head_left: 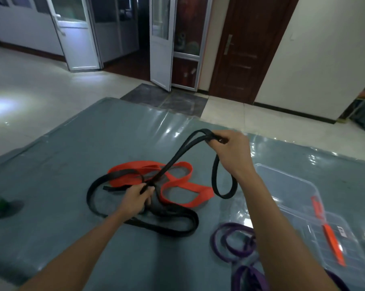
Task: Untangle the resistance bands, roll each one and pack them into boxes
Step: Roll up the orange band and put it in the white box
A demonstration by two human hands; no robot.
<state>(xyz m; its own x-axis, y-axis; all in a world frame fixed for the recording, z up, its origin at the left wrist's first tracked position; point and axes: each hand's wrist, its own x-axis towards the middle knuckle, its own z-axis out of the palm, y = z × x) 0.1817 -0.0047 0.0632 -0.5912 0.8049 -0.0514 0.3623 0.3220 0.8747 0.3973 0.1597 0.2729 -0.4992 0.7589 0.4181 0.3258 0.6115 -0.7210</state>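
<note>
Tangle of black band (pixel 177 158) and orange band (pixel 178 185) mid grey mat (pixel 72 154).
Left hand (pixel 136 198) gripping black band low; right hand (pixel 232 152) curled round its raised loop. Purple band (pixel 230 242), clear box (pixel 292 185) toward right edge; mat wide leftward.

Left hand (pixel 135 199), right hand (pixel 233 152): two. Black band (pixel 173 226) one, red band (pixel 198 191) one; purple bands (pixel 255 277) uncountable.

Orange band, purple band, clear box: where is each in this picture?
orange band (pixel 202 193), head view, on its wide right-hand fold.
purple band (pixel 255 277), head view, on its broad lower stretch.
clear box (pixel 286 185), head view, on its bare floor near the far rim.
</note>
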